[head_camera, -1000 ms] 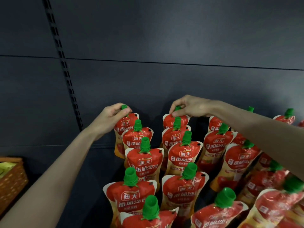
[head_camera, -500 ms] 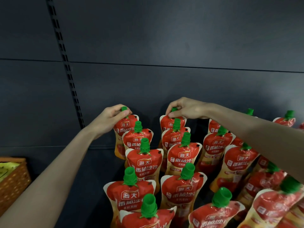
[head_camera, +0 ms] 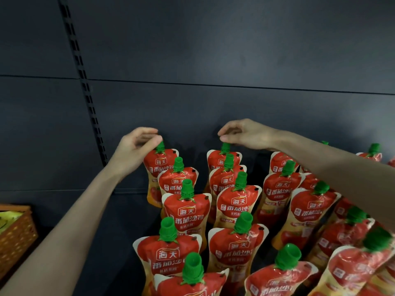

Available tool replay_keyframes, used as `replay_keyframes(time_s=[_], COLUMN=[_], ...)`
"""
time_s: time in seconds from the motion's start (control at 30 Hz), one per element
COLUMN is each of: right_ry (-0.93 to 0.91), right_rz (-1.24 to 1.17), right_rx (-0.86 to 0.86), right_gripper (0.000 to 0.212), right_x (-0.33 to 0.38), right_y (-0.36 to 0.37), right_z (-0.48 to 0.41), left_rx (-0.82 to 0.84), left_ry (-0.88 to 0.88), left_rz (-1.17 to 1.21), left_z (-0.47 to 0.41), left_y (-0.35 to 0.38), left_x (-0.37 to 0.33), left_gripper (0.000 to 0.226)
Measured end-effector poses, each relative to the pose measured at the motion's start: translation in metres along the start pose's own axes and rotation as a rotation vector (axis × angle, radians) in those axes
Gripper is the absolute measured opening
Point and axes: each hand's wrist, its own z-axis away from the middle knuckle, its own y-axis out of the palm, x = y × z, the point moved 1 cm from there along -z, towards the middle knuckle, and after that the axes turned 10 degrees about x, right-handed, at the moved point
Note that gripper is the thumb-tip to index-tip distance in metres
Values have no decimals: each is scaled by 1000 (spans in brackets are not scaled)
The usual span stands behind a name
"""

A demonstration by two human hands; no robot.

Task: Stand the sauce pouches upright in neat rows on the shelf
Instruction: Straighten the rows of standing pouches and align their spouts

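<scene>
Pouches [head_camera: 186, 212] stand upright in rows from the shelf's [head_camera: 128, 221] front edge to its back. Off its left edge, a basket [head_camera: 17, 238] holds something yellow, too little shown to name. At the back edge, both hands have released the caps [head_camera: 225, 147] they pinched a moment ago. Left hand [head_camera: 136, 148] and right hand [head_camera: 245, 135] hover just above, fingers loosely curled, empty. Both rear pouches stand unaided, so these rows look done.
</scene>
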Motion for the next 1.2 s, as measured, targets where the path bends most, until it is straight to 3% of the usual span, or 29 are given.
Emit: replay_keyframes(time_s=[0.1, 0.17, 0.3, 0.4, 0.5, 0.67, 1.2], right_ry=[-129, -169, -58, -32, -36, -48, -32], right_rz=[-49, -90, -62, -14, -6, -23, -19], right_rx=[-156, -153, 118, 176, 159, 136, 156], right_gripper=[21, 19, 28, 23, 16, 14, 12], right_x=[12, 15, 11, 9, 10, 9, 9], right_y=[-4, -1, 16, 27, 28, 28, 28], right_z=[21, 34, 41, 38, 36, 32, 28], left_rx=[-175, -83, 225, 324, 272, 198, 159], left_ry=[189, 221, 120, 58, 81, 96, 91], left_rz=[-91, 0, 63, 122, 55, 18, -2], left_z=[16, 26, 35, 39, 40, 39, 47], left_y=[-1, 8, 33, 43, 43, 30, 24], left_x=[-17, -29, -31, -24, -23, -17, -12], left_gripper=[19, 20, 29, 31, 21, 22, 21])
